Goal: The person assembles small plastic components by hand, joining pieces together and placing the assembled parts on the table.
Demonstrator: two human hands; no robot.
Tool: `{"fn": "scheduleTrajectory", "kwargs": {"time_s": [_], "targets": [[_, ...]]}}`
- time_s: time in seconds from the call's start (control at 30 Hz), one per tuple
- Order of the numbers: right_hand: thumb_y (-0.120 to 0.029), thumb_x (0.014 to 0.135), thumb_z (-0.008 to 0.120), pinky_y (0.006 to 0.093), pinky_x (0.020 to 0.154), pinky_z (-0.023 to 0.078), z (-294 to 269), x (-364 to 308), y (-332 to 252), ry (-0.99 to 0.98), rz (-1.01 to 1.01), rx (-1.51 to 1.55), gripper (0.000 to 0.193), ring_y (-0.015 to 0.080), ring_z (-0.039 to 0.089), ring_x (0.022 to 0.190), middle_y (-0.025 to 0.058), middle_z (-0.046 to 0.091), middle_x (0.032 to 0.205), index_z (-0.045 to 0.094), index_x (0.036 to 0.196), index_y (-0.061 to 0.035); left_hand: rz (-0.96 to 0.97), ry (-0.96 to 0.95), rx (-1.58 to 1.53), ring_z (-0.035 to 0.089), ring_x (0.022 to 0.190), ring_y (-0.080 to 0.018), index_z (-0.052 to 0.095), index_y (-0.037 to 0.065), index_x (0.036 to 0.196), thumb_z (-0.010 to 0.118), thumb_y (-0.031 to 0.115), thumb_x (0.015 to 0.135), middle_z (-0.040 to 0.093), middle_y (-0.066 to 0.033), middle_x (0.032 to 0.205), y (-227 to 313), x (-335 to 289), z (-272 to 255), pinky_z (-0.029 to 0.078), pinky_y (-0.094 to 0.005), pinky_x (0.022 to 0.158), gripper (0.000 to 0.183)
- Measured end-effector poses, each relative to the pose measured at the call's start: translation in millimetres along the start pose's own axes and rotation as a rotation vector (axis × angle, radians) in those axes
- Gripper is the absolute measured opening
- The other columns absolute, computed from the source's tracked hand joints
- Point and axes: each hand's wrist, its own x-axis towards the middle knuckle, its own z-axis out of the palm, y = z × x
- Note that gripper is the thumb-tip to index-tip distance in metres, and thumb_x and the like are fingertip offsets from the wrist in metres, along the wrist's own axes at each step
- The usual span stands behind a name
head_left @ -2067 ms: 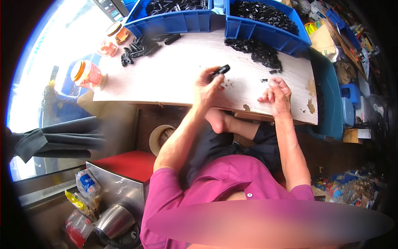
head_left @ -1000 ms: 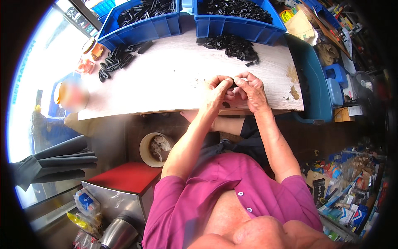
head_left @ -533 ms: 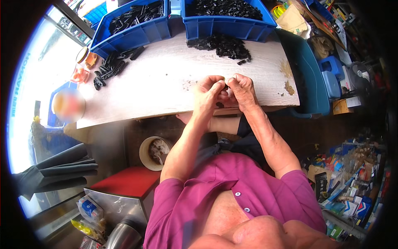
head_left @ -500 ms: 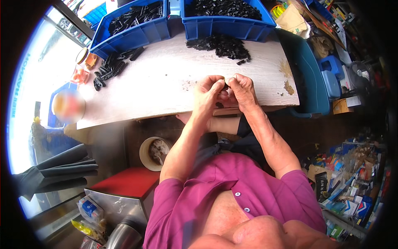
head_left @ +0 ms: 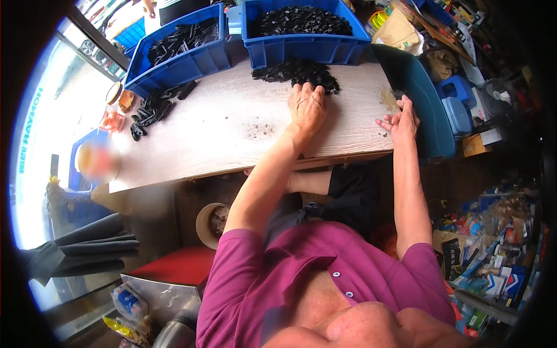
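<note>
Fingers of my left hand (head_left: 307,106) are lying spread and flat, their tips touching the near edge of the loose pile of small black plastic parts (head_left: 297,72) on the wooden tabletop (head_left: 220,130). Nothing is being pinched there yet. My right hand (head_left: 400,120) is hovering at the right end of the table with its fingers fanned apart and empty, just beside the rim of the dark teal tub (head_left: 426,101).

I am judging this to be the picking-up step: I am reaching into the pile for another piece. The next move is calling for the left fingertips to curl and close on one part, then for both hands to be coming together over the bare wood nearer to me.

Beyond my left fingertips, just past the pile, the blue bin of black parts (head_left: 304,29) is standing, so there is little room forward. Far to the left of them, a second blue bin (head_left: 177,55) and a scatter of longer black pieces (head_left: 154,107) are sitting well apart. Between those and my left hand the board is giving wide sliding room. The table's near edge is running under my left forearm.
</note>
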Motion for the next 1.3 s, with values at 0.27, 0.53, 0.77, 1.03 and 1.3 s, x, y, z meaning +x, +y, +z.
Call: {"fn": "scheduleTrajectory", "kwargs": {"time_s": [0.27,0.53,0.77,1.03,1.3], "targets": [[-0.034,0.082,0.075,0.0376,0.045,0.054,30,-23,35,-0.438,0.158,-0.263,0.036,0.017,0.051,0.039,0.0018,0.042,0.045,0.064,0.101,-0.0051,0.177,0.103,-0.048,0.058,0.082,-0.0311,0.057,0.008,0.084,0.057,0.011,0.082,0.059,-0.0122,0.083,-1,-19,1,0.05,-0.0429,0.069,0.004],[-0.023,0.086,0.072,0.0257,0.039,0.04,41,-31,53,-0.714,0.008,-0.35,0.021,0.0062,0.037,0.037,-0.0012,0.058,0.064,0.067,0.091,-0.0034,0.265,0.079,-0.15,0.06,0.079,-0.03,0.054,0.008,0.084,0.055,0.012,0.085,0.058,-0.0118,0.081,12,-39,-15,0.051,-0.0396,0.068,0.005],[-0.026,0.091,0.066,0.0225,0.04,0.036,45,-32,55,-0.742,-0.036,-0.421,0.021,0.005,0.035,0.038,-0.0047,0.046,0.052,0.062,0.082,-0.0077,0.208,0.045,-0.331,0.061,0.08,-0.0314,0.054,0.006,0.087,0.055,0.011,0.086,0.06,-0.0133,0.082,6,-39,-10,0.049,-0.0421,0.073,0.005],[-0.023,0.093,0.061,0.0203,0.04,0.035,53,-40,63,-0.85,-0.157,-0.402,0.024,0.0033,0.034,0.039,-0.0064,0.044,0.053,0.054,0.073,-0.0128,-0.266,-0.032,-1.34,0.068,0.069,-0.022,0.061,-0.005,0.09,0.061,0.014,0.09,0.067,-0.0161,0.076,11,-41,-2,0.054,-0.0329,0.063,0.019],[-0.021,0.093,0.06,0.0197,0.04,0.037,50,-50,60,-0.901,-0.099,-0.308,0.019,0.0037,0.043,0.044,-0.0024,0.052,0.058,0.058,0.078,-0.0095,-0.706,-0.264,-1.743,0.063,0.063,-0.0152,0.061,-0.002,0.085,0.064,0.006,0.087,0.064,-0.0105,0.074,2,-37,-30,0.051,-0.0243,0.054,0.009]]}}
